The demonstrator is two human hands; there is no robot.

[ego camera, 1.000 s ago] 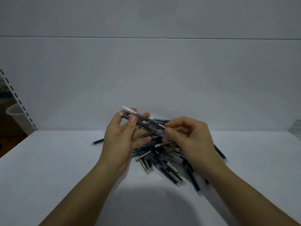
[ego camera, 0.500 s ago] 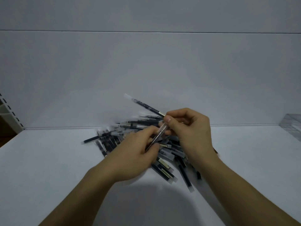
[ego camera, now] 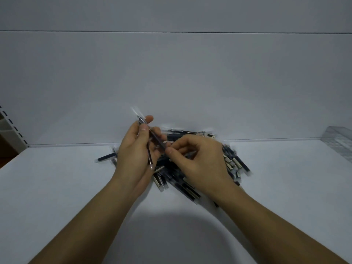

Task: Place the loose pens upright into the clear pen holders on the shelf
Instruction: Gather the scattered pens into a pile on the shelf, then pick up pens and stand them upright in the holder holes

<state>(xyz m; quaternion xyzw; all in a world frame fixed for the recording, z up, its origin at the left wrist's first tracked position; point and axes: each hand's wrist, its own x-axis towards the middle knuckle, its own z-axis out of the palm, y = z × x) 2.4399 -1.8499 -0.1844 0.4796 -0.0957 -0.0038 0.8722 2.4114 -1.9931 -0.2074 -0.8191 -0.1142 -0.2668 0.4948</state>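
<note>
Left hand [ego camera: 133, 153] grips two pens [ego camera: 153, 134] above the pen pile [ego camera: 182, 187] mid-shelf [ego camera: 57, 187]; right hand [ego camera: 202, 161] pinches one pen's lower end. A clear pen holder [ego camera: 339, 143] sits at 3 o'clock, contents unclear

No legible text or numbers anywhere. Pale rectangular labels [ego camera: 229, 164] on the heaped dark plastic pens [ego camera: 187, 189] too blurred to read.

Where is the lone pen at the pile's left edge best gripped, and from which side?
Probably pinch the pen mid-barrel from above, fingers across its width: it lies flat on the shelf, its left end free of the pile.
</note>
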